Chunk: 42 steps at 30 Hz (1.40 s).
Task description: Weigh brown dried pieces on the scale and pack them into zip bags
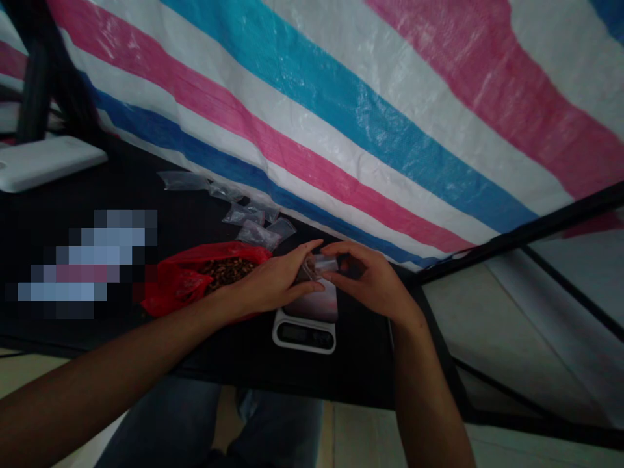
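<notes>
Above a small white scale (305, 335), my left hand (280, 276) and my right hand (368, 273) meet around a small clear plastic bag (325, 263). Some brownish contents show dimly in the bag near my left fingers. My left thumb and fingers hold one side, and my right fingertips grip the other end. The scale's display faces me, and its pinkish, shiny plate lies partly under the hands. Close to my left wrist, a red plastic bag (178, 273) lies open with many small brown dried pieces (227, 270) inside.
Several small clear bags (258, 234) lie behind the red bag. A white device (51, 162) rests at the far left of the black table (234, 364). A blurred-out patch (97, 260) covers something at left. Striped plastic sheeting (312, 117) rises behind, with a dark frame bar at right.
</notes>
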Each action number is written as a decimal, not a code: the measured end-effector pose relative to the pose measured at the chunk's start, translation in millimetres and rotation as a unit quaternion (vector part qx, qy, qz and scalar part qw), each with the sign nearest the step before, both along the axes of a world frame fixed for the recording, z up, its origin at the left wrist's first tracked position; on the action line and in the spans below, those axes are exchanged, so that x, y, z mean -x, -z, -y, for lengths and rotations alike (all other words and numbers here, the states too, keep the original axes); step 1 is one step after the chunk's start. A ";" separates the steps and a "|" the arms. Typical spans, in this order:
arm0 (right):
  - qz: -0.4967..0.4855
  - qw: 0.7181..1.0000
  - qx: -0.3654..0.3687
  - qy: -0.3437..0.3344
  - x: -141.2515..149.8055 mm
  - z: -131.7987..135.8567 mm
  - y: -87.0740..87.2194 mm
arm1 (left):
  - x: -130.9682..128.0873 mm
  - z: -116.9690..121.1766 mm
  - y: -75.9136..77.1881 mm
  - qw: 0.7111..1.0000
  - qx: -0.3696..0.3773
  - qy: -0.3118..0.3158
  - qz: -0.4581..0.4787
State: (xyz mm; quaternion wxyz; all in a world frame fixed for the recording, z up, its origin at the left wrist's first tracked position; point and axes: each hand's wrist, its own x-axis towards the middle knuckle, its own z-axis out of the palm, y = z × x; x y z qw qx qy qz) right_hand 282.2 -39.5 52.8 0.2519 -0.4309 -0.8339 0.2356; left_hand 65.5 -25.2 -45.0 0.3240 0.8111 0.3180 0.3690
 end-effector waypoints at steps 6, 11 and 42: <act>-0.117 0.992 0.033 0.019 -6.9 2.8 4.4 | -0.5 -5.7 4.7 0.995 -0.024 -0.027 0.088; -0.020 0.999 0.046 0.021 -13.8 6.7 33.0 | 5.6 -12.0 2.4 0.957 -0.080 -0.068 0.272; 0.137 0.988 0.061 -0.024 76.5 -76.7 29.0 | 45.8 -51.9 -4.3 0.915 -0.054 -0.278 0.288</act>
